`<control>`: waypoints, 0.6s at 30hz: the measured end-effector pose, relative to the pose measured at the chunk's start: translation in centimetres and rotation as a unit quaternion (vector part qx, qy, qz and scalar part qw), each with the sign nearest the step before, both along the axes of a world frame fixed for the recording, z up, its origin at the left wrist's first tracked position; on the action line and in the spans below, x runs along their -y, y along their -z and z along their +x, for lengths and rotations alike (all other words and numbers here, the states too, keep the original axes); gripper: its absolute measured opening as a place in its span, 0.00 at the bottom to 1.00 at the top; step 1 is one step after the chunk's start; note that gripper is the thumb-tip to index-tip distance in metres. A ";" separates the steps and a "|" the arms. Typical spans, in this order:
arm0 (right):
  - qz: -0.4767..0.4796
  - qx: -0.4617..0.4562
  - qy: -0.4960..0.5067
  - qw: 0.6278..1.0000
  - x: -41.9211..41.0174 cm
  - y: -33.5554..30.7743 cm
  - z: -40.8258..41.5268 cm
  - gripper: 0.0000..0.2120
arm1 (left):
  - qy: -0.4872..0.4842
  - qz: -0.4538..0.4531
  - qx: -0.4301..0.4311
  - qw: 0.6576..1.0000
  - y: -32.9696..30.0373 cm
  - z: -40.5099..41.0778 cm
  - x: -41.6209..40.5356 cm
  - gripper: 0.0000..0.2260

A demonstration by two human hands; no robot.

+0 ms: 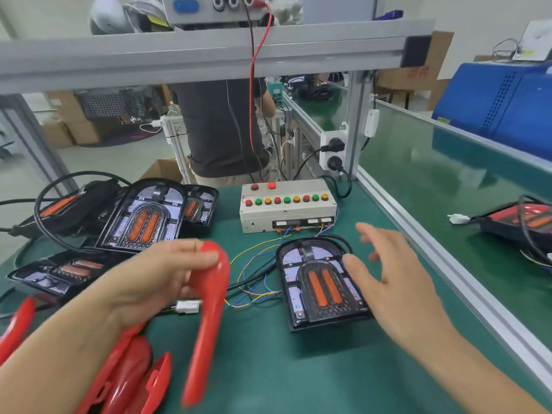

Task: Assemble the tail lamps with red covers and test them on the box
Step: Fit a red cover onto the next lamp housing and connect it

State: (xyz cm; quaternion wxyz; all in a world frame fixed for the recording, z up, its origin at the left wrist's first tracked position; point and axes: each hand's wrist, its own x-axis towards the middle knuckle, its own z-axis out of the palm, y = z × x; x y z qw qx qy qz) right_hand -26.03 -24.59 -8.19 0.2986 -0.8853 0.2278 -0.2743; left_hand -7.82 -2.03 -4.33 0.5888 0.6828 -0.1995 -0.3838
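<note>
Left hand (167, 273) grips a red cover (209, 318) near its rounded top end, fingers curled round it, thumb on the front — the cover hangs tilted above the desk (268, 369), its lower end blurred. Right hand (397, 282) is spread, fingers loose and holding nothing, hovering over the right edge of the open tail lamp (319, 282); the thumb sits at or just above the lamp's upper right rim, contact unclear because of blur. The lamp lies flat on the green desk, two orange strips facing up, no cover on it. Thin coloured wires (254, 264) run from its left side toward the test box (288, 206), which stands just behind the lamp — a row of red, green and amber buttons on top. A white connector (187, 307) lies on the desk behind the held cover. More red covers (128, 375) are piled at the near left. Several uncovered lamps (140, 218) are stacked at the far left with black cables. Another person (221, 127) stands behind the desk. One covered lamp (525, 219) rests on the neighbouring desk to the right.
</note>
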 end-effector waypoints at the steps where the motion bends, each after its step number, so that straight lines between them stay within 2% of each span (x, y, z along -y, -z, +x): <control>1: 0.009 0.022 -0.043 0.999 -1.1 -0.6 -0.1 0.22 | -0.023 -0.038 -0.016 0.999 -0.5 0.2 1.2 0.05; 3: 0.047 0.013 -0.142 0.989 -3.3 -1.4 0.0 0.24 | -0.044 -0.097 -0.056 0.993 -0.9 0.0 4.1 0.06; 5: 0.046 -0.030 -0.192 0.980 -4.7 -1.3 0.1 0.30 | -0.055 -0.133 -0.109 0.984 -0.8 -0.7 6.9 0.07; 7: 0.007 -0.039 -0.183 0.982 -4.6 -1.0 0.1 0.29 | -0.064 -0.151 -0.154 0.974 -0.4 -1.4 9.0 0.07; 9: -0.021 -0.029 -0.152 0.988 -3.6 -1.2 -0.3 0.21 | -0.060 -0.162 -0.168 0.971 0.0 -1.6 10.4 0.07; 10: -0.037 -0.028 -0.137 0.989 -3.0 -1.4 -0.5 0.17 | -0.064 -0.144 -0.136 0.978 0.3 -1.4 10.9 0.07; 12: -0.054 -0.048 -0.102 0.992 -1.4 -2.0 -0.8 0.09 | -0.102 -0.027 0.046 0.993 1.3 -0.3 11.7 0.13; 14: -0.041 -0.106 -0.059 0.992 0.3 -2.4 -0.8 0.08 | -0.133 0.105 0.240 0.956 2.4 1.1 12.0 0.12; 15: -0.037 -0.142 -0.043 0.988 1.0 -2.5 -0.8 0.10 | -0.105 0.156 0.272 0.944 2.9 1.5 12.3 0.10; 16: -0.040 -0.174 -0.035 0.983 1.4 -2.5 -0.7 0.11 | -0.062 0.195 0.265 0.942 3.2 1.7 12.5 0.07; 18: -0.054 -0.218 -0.038 0.974 1.7 -2.0 -0.4 0.12 | -0.004 0.230 0.185 0.955 3.9 1.5 13.2 0.03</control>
